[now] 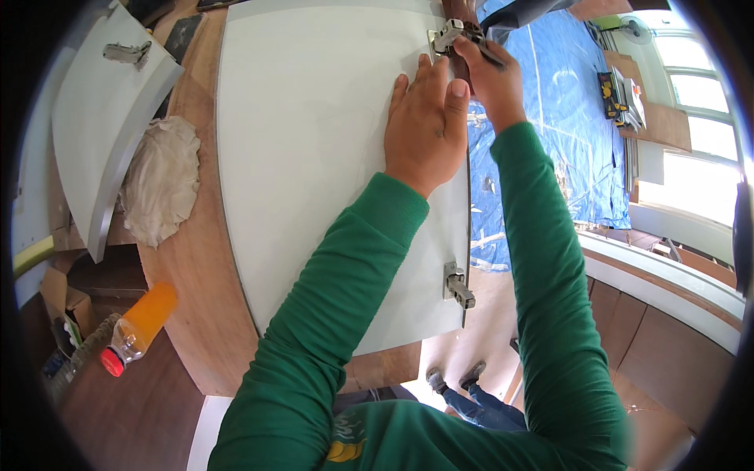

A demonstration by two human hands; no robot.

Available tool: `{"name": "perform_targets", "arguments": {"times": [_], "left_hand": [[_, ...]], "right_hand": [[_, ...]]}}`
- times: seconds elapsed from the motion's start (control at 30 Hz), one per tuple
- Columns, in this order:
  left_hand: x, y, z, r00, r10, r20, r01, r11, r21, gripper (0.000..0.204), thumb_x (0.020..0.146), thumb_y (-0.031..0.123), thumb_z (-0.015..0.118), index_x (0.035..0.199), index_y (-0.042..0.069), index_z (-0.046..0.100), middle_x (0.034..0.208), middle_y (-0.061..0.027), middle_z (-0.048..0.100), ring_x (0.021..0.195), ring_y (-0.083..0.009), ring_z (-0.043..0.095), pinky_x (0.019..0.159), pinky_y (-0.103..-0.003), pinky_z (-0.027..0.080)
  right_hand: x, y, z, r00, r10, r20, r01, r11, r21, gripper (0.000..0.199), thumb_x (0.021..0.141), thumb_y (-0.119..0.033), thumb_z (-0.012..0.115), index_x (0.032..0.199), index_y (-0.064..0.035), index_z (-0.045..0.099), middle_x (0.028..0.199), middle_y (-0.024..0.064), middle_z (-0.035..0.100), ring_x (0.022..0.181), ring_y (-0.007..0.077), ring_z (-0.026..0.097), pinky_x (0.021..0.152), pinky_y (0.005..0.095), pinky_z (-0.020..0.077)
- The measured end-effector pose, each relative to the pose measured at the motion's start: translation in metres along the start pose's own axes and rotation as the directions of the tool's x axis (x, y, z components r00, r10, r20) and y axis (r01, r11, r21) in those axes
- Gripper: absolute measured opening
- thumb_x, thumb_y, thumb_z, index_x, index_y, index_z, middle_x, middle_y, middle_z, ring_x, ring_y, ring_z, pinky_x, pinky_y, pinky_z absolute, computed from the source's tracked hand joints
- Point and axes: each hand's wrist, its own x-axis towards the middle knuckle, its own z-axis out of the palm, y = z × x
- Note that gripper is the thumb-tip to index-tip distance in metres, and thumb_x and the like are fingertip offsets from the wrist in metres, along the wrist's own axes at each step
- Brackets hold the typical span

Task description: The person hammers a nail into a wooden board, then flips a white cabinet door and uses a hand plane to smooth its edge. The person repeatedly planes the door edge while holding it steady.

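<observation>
A white cabinet door (pixel 330 157) lies flat in front of me. Palm down near its far right edge rests my left hand (pixel 428 129), fingers stretched out and thumb apart, holding nothing. My right hand (pixel 495 74) is just past that edge, with its fingers closed around a slim dark tool (pixel 492 56); the grip hides what kind it is. Close to the right fingertips is a metal concealed hinge (pixel 448 35), fixed at the door's edge. A second concealed hinge (pixel 457 286) sits lower on the same edge.
The door rests on a wooden bench (pixel 188 330). To the left are a curved white panel (pixel 110 118) with a hinge, a crumpled cloth (pixel 161 180) and an orange drink bottle (pixel 141 326). Blue sheeting (pixel 550 102) covers the area at right. A person's jeans-clad legs (pixel 479 408) show below.
</observation>
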Motion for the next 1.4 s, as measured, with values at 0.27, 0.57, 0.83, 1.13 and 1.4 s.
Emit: {"name": "perform_targets", "arguments": {"times": [0.27,0.57,0.83,1.13,1.4], "left_hand": [[0.002,0.004,0.001,1.000,0.019,-0.007,-0.020,0.999,-0.037,0.065,0.112,0.046,0.030,0.142,-0.007,0.052,0.143,-0.0297,0.058,0.145,-0.0402,0.045,0.124,-0.053,0.026],[0.005,0.001,0.000,0.998,0.040,-0.048,-0.040,0.999,0.008,0.064,0.113,0.045,0.030,0.142,-0.007,0.053,0.143,-0.0290,0.058,0.145,-0.0390,0.046,0.124,-0.052,0.027],[0.003,-0.003,0.007,0.999,0.033,-0.020,-0.032,0.997,0.071,0.070,0.112,0.050,0.022,0.145,-0.003,0.053,0.150,-0.0248,0.054,0.146,-0.0356,0.045,0.127,-0.049,0.022],[-0.002,0.007,0.005,0.999,-0.016,0.051,0.010,0.993,0.119,0.072,0.112,0.051,0.016,0.146,-0.002,0.051,0.149,-0.0210,0.056,0.144,-0.0347,0.046,0.128,-0.047,0.018],[-0.018,0.010,0.005,0.998,0.007,0.065,-0.014,0.995,0.096,0.070,0.112,0.050,0.017,0.144,-0.001,0.053,0.147,-0.0215,0.057,0.143,-0.0354,0.048,0.129,-0.048,0.016]], "right_hand": [[0.080,0.007,0.003,0.984,0.126,-0.124,-0.058,0.893,0.445,0.038,0.085,-0.033,0.083,0.103,-0.0015,0.073,0.089,0.0060,0.070,0.067,0.0172,0.069,0.054,0.0295,0.0579],[-0.054,0.051,-0.055,0.904,0.261,0.339,-0.428,0.545,0.721,0.050,0.102,-0.049,0.057,0.128,-0.0057,0.056,0.094,0.0178,0.071,0.075,0.0245,0.071,0.061,0.0356,0.0598],[-0.228,0.054,-0.082,0.792,0.373,0.484,-0.558,0.121,0.821,0.067,0.098,-0.065,0.051,0.137,-0.0111,0.056,0.131,0.0201,0.066,0.121,0.0332,0.062,0.107,0.0455,0.0444],[-0.247,0.043,-0.078,0.832,0.337,0.441,-0.510,0.150,0.847,0.064,0.100,-0.059,0.056,0.142,-0.0107,0.053,0.128,0.0221,0.069,0.122,0.0319,0.061,0.106,0.0450,0.0427],[-0.270,0.048,-0.076,0.819,0.391,0.420,-0.516,0.184,0.836,0.065,0.099,-0.060,0.054,0.140,-0.0097,0.055,0.130,0.0203,0.067,0.120,0.0321,0.063,0.101,0.0432,0.0483]]}}
